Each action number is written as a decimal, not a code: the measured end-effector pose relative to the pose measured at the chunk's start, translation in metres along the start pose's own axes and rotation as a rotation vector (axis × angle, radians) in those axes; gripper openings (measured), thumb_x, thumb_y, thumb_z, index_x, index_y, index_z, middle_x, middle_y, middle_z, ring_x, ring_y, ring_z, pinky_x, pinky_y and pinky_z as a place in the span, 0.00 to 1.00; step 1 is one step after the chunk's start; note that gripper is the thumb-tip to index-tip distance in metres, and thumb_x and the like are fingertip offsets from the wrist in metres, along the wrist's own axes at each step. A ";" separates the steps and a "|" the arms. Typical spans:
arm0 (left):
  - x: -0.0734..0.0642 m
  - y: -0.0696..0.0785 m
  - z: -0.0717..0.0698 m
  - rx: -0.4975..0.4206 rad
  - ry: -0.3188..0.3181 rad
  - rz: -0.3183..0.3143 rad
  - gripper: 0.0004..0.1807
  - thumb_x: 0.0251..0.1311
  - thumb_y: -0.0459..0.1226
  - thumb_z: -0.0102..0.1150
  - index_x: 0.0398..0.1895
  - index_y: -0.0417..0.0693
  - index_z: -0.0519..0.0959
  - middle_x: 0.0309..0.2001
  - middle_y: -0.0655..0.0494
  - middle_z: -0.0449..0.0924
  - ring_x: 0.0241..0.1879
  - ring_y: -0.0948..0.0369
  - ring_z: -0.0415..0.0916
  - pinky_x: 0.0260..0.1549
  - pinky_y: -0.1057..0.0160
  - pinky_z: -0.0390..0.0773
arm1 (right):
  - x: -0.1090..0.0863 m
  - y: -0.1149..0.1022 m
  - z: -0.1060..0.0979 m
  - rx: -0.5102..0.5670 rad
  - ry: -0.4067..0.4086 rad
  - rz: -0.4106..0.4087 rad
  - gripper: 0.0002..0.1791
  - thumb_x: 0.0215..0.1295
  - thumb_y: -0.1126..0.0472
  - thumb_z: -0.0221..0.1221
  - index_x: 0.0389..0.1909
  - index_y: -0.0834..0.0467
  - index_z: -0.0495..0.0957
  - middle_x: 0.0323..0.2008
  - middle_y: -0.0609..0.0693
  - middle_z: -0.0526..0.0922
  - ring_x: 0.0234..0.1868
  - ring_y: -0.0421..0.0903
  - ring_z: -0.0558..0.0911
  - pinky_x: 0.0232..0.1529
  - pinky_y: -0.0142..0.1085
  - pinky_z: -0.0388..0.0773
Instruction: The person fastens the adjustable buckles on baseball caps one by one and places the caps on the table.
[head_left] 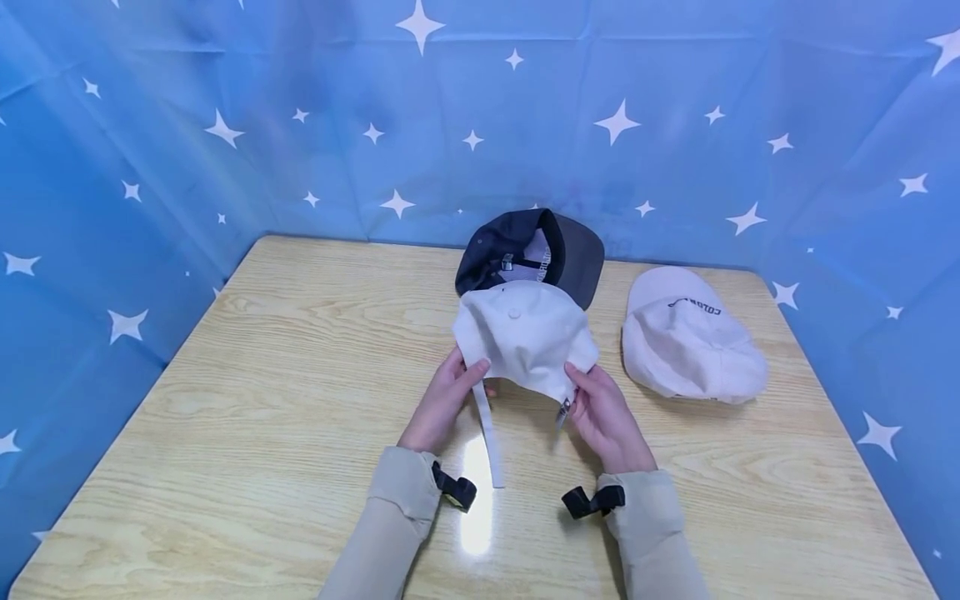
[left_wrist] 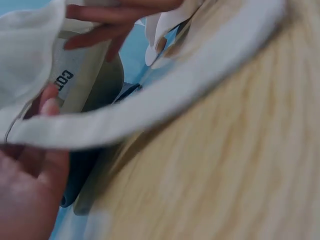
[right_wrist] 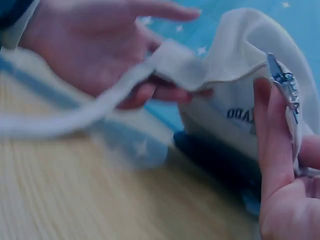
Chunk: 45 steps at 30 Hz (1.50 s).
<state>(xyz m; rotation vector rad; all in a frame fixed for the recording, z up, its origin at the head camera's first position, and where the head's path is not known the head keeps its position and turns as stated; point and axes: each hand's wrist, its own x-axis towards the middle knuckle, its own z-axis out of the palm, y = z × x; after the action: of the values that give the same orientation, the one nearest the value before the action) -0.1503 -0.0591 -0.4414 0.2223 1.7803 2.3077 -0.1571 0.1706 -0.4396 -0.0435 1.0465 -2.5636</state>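
Observation:
A white baseball cap (head_left: 525, 333) is held up between both hands near the table's middle, its crown facing the head camera. My left hand (head_left: 448, 394) pinches the cap's left back edge, thumb on top. From that side a loose white strap (head_left: 489, 437) hangs down; it crosses the left wrist view as a pale band. On the other side my right hand (head_left: 606, 410) grips the back edge beside a metal buckle (right_wrist: 286, 85). Dark lettering (right_wrist: 241, 115) shows inside the cap in the right wrist view. The brim is hidden in the head view.
Behind the white cap a dark navy cap (head_left: 495, 242) lies with its opening showing. To the right rests a pale cap (head_left: 690, 342) with dark lettering. A blue star-patterned cloth (head_left: 525, 108) borders the wooden table (head_left: 262, 433) at the back and sides.

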 end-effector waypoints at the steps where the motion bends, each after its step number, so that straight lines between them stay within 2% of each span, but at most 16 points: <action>1: -0.002 0.002 0.001 0.016 -0.035 -0.017 0.24 0.60 0.45 0.51 0.58 0.48 0.64 0.51 0.44 0.72 0.48 0.42 0.68 0.48 0.51 0.69 | 0.000 0.000 0.001 0.037 -0.005 -0.002 0.17 0.68 0.67 0.41 0.55 0.64 0.51 0.39 0.54 0.77 0.36 0.44 0.81 0.32 0.29 0.77; 5: -0.007 0.006 0.005 0.067 -0.121 -0.034 0.18 0.61 0.43 0.51 0.49 0.40 0.69 0.41 0.40 0.78 0.48 0.49 0.72 0.52 0.58 0.65 | -0.003 -0.003 0.006 0.160 -0.029 -0.003 0.13 0.69 0.67 0.40 0.52 0.65 0.56 0.41 0.56 0.77 0.42 0.46 0.80 0.43 0.31 0.74; 8: -0.007 0.003 0.006 -0.002 -0.120 -0.009 0.14 0.61 0.41 0.51 0.42 0.39 0.71 0.33 0.44 0.80 0.41 0.52 0.76 0.51 0.59 0.67 | -0.006 -0.005 0.008 0.182 -0.051 0.009 0.10 0.69 0.64 0.41 0.48 0.64 0.62 0.39 0.56 0.78 0.42 0.45 0.80 0.43 0.32 0.75; 11: -0.005 -0.002 0.005 -0.146 -0.088 0.032 0.10 0.60 0.38 0.52 0.38 0.39 0.70 0.27 0.47 0.79 0.33 0.54 0.78 0.45 0.59 0.72 | -0.009 -0.007 0.008 0.071 -0.094 0.026 0.11 0.70 0.59 0.42 0.47 0.61 0.65 0.39 0.54 0.79 0.40 0.45 0.79 0.42 0.35 0.75; 13: -0.004 -0.004 0.005 -0.241 -0.076 0.069 0.08 0.60 0.36 0.52 0.36 0.39 0.70 0.25 0.48 0.79 0.30 0.56 0.78 0.39 0.61 0.76 | -0.012 -0.009 0.007 -0.042 -0.157 0.038 0.12 0.70 0.58 0.41 0.48 0.59 0.67 0.41 0.51 0.78 0.41 0.44 0.77 0.44 0.36 0.73; 15: -0.003 -0.005 0.005 -0.318 -0.075 0.100 0.07 0.60 0.34 0.51 0.36 0.38 0.69 0.24 0.48 0.79 0.28 0.57 0.78 0.36 0.62 0.77 | -0.016 -0.010 0.006 -0.161 -0.233 0.054 0.11 0.70 0.60 0.40 0.47 0.56 0.68 0.38 0.48 0.77 0.37 0.43 0.76 0.43 0.36 0.71; 19: -0.002 -0.004 0.003 -0.452 -0.118 0.159 0.06 0.62 0.32 0.48 0.39 0.38 0.67 0.27 0.48 0.78 0.29 0.58 0.78 0.36 0.64 0.77 | -0.020 -0.012 0.004 -0.266 -0.343 0.075 0.11 0.68 0.68 0.40 0.38 0.56 0.72 0.28 0.46 0.75 0.25 0.38 0.70 0.31 0.29 0.67; 22: -0.003 -0.003 0.000 -0.550 -0.200 0.209 0.12 0.61 0.33 0.49 0.46 0.39 0.64 0.36 0.48 0.76 0.36 0.56 0.77 0.39 0.63 0.75 | -0.021 -0.013 0.004 -0.247 -0.337 0.060 0.11 0.67 0.70 0.42 0.33 0.58 0.72 0.26 0.47 0.76 0.22 0.37 0.70 0.25 0.26 0.66; 25: -0.004 -0.001 -0.003 -0.567 -0.310 0.256 0.19 0.59 0.36 0.52 0.53 0.42 0.62 0.44 0.47 0.73 0.43 0.54 0.73 0.42 0.59 0.72 | -0.021 -0.012 0.005 -0.169 -0.302 0.037 0.08 0.66 0.70 0.45 0.32 0.60 0.73 0.27 0.49 0.77 0.25 0.38 0.74 0.27 0.26 0.72; 27: -0.005 0.001 -0.003 -0.534 -0.383 0.263 0.21 0.58 0.37 0.53 0.54 0.45 0.62 0.47 0.47 0.72 0.48 0.52 0.71 0.44 0.56 0.70 | -0.020 -0.011 0.007 -0.099 -0.283 0.032 0.07 0.65 0.70 0.46 0.33 0.61 0.73 0.29 0.50 0.78 0.27 0.39 0.77 0.30 0.26 0.75; 29: -0.007 0.004 -0.001 -0.463 -0.452 0.254 0.21 0.59 0.35 0.52 0.55 0.45 0.62 0.52 0.43 0.70 0.52 0.46 0.67 0.48 0.51 0.69 | -0.019 -0.009 0.008 -0.005 -0.277 0.039 0.06 0.65 0.70 0.46 0.35 0.63 0.73 0.30 0.52 0.78 0.30 0.41 0.78 0.33 0.26 0.75; 31: -0.008 0.006 0.003 -0.374 -0.510 0.219 0.22 0.58 0.33 0.51 0.57 0.44 0.61 0.55 0.40 0.67 0.55 0.42 0.63 0.50 0.45 0.66 | -0.018 -0.008 0.009 0.112 -0.301 0.068 0.09 0.67 0.69 0.43 0.37 0.64 0.73 0.33 0.53 0.78 0.32 0.41 0.77 0.33 0.25 0.75; 34: -0.009 0.004 0.008 -0.189 -0.573 0.143 0.27 0.56 0.31 0.52 0.60 0.39 0.60 0.56 0.34 0.64 0.55 0.38 0.60 0.50 0.44 0.65 | -0.017 -0.005 0.012 0.294 -0.369 0.125 0.12 0.69 0.68 0.38 0.42 0.66 0.70 0.38 0.55 0.76 0.35 0.43 0.76 0.36 0.24 0.74; 38: -0.009 0.001 0.012 0.060 -0.656 0.021 0.24 0.55 0.31 0.55 0.56 0.37 0.65 0.49 0.33 0.68 0.50 0.41 0.66 0.47 0.53 0.70 | -0.014 -0.002 0.014 0.509 -0.455 0.211 0.11 0.70 0.67 0.37 0.44 0.65 0.66 0.39 0.56 0.72 0.35 0.42 0.74 0.35 0.23 0.72; 40: -0.011 0.001 0.013 0.172 -0.695 -0.025 0.20 0.55 0.32 0.55 0.52 0.38 0.68 0.45 0.36 0.70 0.45 0.47 0.70 0.44 0.59 0.73 | -0.013 -0.001 0.015 0.611 -0.473 0.257 0.09 0.69 0.67 0.38 0.42 0.65 0.65 0.38 0.56 0.71 0.32 0.42 0.74 0.32 0.22 0.71; 45: -0.014 -0.001 0.016 0.271 -0.761 -0.157 0.17 0.54 0.35 0.59 0.43 0.36 0.68 0.31 0.50 0.75 0.27 0.59 0.72 0.23 0.66 0.73 | -0.012 -0.001 0.017 0.750 -0.477 0.305 0.12 0.70 0.63 0.37 0.40 0.66 0.66 0.37 0.56 0.71 0.27 0.43 0.72 0.26 0.23 0.69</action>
<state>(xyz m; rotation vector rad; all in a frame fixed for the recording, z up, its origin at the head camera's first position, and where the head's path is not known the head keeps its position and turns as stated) -0.1331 -0.0478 -0.4379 0.8394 1.5975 1.5449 -0.1433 0.1642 -0.4256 -0.2582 -0.0962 -2.3249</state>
